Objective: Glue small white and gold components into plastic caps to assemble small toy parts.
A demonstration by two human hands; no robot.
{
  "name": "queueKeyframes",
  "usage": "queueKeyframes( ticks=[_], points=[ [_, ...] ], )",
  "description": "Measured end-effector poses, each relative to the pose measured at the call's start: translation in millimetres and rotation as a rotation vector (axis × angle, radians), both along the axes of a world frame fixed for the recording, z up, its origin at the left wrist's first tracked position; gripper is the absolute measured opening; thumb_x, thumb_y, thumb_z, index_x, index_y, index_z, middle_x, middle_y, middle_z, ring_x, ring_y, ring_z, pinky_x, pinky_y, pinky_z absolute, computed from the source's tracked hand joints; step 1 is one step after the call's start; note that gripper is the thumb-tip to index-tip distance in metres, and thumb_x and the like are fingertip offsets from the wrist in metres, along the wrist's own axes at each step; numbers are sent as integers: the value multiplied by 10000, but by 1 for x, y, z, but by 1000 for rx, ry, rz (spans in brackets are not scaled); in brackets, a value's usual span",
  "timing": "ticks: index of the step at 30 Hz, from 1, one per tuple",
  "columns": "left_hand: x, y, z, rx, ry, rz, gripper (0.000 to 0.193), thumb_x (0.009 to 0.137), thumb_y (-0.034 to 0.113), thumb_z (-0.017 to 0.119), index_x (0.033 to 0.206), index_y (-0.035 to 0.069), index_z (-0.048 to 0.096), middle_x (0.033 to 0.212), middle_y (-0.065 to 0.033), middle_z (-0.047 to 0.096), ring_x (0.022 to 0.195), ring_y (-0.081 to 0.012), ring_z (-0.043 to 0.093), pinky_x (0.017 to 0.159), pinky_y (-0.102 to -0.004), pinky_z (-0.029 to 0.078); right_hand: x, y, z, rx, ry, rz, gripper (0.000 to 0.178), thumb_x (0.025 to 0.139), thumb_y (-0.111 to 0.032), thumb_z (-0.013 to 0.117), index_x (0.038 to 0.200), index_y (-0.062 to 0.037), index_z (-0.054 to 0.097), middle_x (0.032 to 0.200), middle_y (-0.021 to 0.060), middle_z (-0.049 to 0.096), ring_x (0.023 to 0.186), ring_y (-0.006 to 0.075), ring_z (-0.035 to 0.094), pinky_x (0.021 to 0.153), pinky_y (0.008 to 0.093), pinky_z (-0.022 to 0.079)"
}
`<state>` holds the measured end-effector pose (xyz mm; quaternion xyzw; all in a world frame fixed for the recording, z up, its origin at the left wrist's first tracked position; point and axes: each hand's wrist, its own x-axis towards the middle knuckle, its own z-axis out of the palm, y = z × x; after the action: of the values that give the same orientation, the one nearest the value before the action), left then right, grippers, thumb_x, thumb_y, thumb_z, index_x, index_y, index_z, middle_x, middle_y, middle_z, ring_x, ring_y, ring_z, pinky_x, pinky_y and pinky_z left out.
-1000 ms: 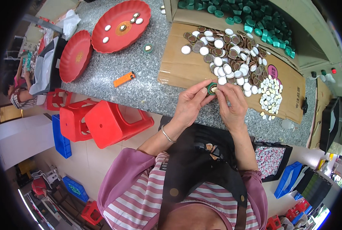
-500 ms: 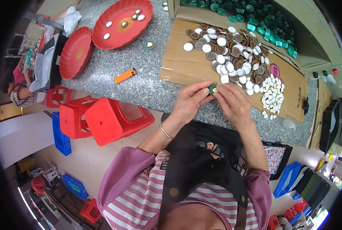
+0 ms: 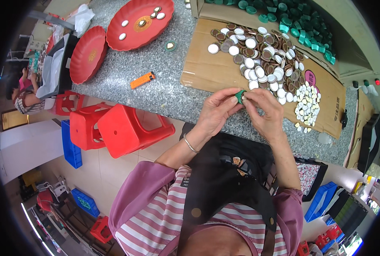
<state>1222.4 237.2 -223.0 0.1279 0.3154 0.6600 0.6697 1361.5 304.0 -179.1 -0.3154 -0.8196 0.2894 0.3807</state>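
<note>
Above the counter's front edge, my left hand (image 3: 217, 110) pinches a small green fluted cup (image 3: 240, 96) between thumb and fingers. The cup is tilted, its opening turned toward my right hand (image 3: 265, 112). My right thumb and fingertips close together at that opening, on something pale and small that they mostly cover. Beyond my hands a pile of round scalloped discs (image 3: 250, 44), white on one face and brown on the other, lies on a flat cardboard sheet (image 3: 207, 64). Small cream-coloured pieces (image 3: 307, 104) are heaped beside my right hand.
Green fluted cups (image 3: 303, 36) fill a shelf at the far right. Two red scalloped trays (image 3: 162, 32) (image 3: 87, 55) stand left; one carries several discs. A filled green cup (image 3: 170, 45) and an orange tool (image 3: 142, 80) rest on the granite counter (image 3: 113, 89). Red stools (image 3: 121, 132) stand below.
The whole view has shifted slightly. My right fingertips have turned in closer over the green cup's opening, and the pale piece there shows less. My left hand keeps its pinch.
</note>
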Motion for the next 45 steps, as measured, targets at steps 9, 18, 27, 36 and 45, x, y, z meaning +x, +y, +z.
queueKeyframes(
  ticks=[9, 18, 27, 36, 45],
  points=[
    [3, 1, 0, 143, 230, 54, 243, 856, -37, 544, 1090, 14, 587, 1135, -56, 524, 1003, -140, 563, 850, -263, 505, 0, -1, 4, -253, 58, -13, 203, 695, 73, 618, 884, 1, 606, 844, 91, 612, 711, 168, 647, 628, 263, 525],
    [-3, -1, 6, 134, 200, 47, 242, 842, -65, 548, 1064, 10, 606, 1140, -67, 529, 997, -145, 563, 839, -262, 512, -4, -2, 8, -137, 26, 8, 220, 682, 75, 619, 884, -2, 583, 820, 97, 606, 697, 181, 642, 619, 268, 519],
    [-7, -3, 0, 199, 275, 11, 245, 827, -73, 563, 1053, 6, 614, 1161, -83, 519, 1018, -157, 558, 846, -270, 514, 1, 0, 9, -28, -19, 37, 225, 661, 52, 645, 864, -15, 575, 799, 93, 601, 672, 205, 629, 582, 288, 517],
    [-11, -4, 9, 94, 169, -105, 238, 847, -45, 550, 1076, -3, 596, 1140, -74, 538, 1005, -173, 577, 858, -295, 519, 6, 2, 10, 168, -80, 109, 239, 651, 29, 648, 859, -31, 547, 803, 91, 587, 666, 251, 602, 558, 326, 504],
    [-12, -3, 11, 38, 88, -137, 253, 851, -33, 551, 1100, 2, 582, 1083, -58, 577, 975, -152, 582, 842, -289, 509, 6, 5, 14, 151, -109, 163, 227, 671, 20, 642, 869, -24, 541, 809, 98, 583, 675, 263, 598, 573, 334, 497]
  ],
)
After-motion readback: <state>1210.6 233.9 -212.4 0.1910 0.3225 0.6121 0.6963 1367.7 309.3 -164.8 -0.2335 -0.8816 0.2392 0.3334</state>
